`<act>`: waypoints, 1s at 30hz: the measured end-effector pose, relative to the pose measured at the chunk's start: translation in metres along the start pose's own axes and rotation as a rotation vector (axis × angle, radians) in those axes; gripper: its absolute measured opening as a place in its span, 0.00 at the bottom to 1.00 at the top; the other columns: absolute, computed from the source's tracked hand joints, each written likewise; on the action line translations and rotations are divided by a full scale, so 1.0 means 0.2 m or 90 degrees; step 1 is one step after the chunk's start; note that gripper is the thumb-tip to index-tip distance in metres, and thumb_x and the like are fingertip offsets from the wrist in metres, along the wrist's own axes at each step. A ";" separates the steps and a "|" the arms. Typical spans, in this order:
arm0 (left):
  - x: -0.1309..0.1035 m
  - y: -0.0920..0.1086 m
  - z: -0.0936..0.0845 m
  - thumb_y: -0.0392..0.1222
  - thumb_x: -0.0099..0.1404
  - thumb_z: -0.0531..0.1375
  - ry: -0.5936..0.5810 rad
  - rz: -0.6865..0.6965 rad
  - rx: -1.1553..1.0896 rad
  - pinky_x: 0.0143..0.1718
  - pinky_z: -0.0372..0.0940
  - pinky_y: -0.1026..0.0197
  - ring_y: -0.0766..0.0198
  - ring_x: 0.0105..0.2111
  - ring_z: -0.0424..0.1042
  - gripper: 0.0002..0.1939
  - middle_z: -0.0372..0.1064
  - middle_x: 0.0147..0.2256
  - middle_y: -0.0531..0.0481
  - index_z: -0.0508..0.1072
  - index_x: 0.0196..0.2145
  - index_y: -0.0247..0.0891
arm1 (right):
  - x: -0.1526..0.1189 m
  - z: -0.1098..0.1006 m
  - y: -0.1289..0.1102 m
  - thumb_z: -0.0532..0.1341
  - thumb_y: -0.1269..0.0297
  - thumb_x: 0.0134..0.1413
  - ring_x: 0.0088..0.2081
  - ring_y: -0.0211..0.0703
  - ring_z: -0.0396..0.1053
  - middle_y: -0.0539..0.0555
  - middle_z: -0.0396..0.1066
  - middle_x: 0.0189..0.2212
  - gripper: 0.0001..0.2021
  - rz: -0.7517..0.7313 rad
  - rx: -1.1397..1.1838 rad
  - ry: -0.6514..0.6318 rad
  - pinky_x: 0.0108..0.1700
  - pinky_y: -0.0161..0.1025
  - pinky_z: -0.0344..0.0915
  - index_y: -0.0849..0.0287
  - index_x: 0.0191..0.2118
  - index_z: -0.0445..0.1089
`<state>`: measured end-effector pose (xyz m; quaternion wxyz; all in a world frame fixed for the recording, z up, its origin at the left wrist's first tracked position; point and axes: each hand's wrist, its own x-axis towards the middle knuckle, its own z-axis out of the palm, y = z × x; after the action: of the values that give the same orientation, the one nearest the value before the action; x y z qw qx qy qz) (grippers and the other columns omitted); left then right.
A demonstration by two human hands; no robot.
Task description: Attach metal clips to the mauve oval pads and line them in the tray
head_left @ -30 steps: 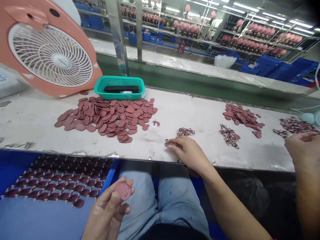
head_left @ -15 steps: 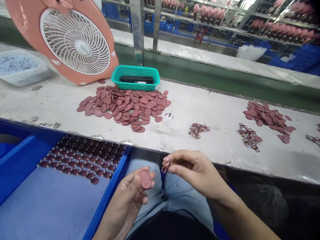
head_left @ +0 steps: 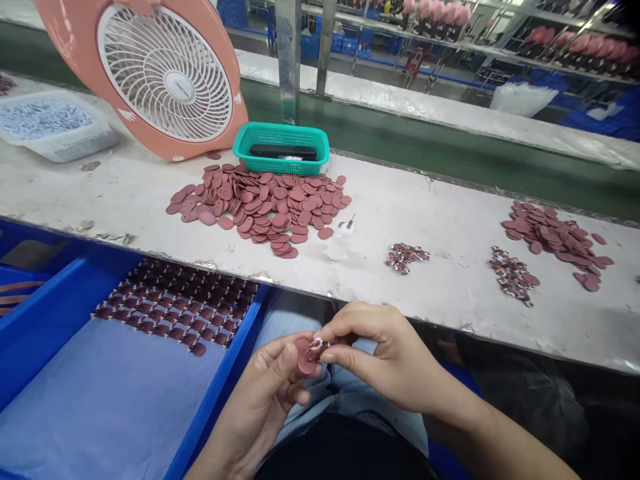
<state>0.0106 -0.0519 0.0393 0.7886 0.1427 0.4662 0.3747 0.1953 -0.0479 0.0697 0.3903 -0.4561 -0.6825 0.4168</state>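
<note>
Above my lap, my left hand (head_left: 273,383) pinches a reddish-brown oval disc (head_left: 303,357) with small holes in it. My right hand (head_left: 373,350) is closed on a small brown-and-white looped piece (head_left: 316,348), held against the disc's face; its exact kind is too small to tell. On the bench, a heap of like oval discs (head_left: 260,200) lies in front of a green basket (head_left: 281,148). A small pile of the looped pieces (head_left: 406,257) sits to the right of a small white bottle with a thin dark tip (head_left: 340,241).
At left, a blue bin (head_left: 125,400) holds rows of finished-looking discs (head_left: 170,307). A pink fan (head_left: 170,80) and a white tub (head_left: 55,127) stand on the bench (head_left: 450,220). Farther right lie another disc pile (head_left: 553,240) and more looped pieces (head_left: 511,275).
My right hand has moved left and brought the looped piece onto the disc in my left hand. The view has shifted slightly.
</note>
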 end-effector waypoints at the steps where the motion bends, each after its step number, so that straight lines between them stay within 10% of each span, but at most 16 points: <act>1: 0.00 0.00 0.00 0.52 0.44 0.77 -0.002 0.000 0.001 0.18 0.64 0.74 0.69 0.24 0.71 0.20 0.73 0.24 0.51 0.84 0.30 0.35 | 0.00 0.00 -0.01 0.67 0.72 0.58 0.33 0.37 0.73 0.51 0.77 0.31 0.05 -0.003 -0.002 -0.001 0.37 0.33 0.67 0.57 0.39 0.79; 30: 0.01 -0.05 -0.05 0.44 0.41 0.79 0.047 -0.072 -0.061 0.23 0.71 0.74 0.70 0.23 0.74 0.20 0.77 0.24 0.51 0.84 0.32 0.34 | 0.03 0.02 -0.01 0.66 0.74 0.58 0.31 0.39 0.72 0.53 0.78 0.29 0.03 -0.084 -0.105 -0.078 0.36 0.34 0.68 0.61 0.37 0.77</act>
<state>0.0075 -0.0572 0.0273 0.7968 0.0643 0.4834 0.3568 0.1902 -0.0442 0.0705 0.3354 -0.4142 -0.7659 0.3596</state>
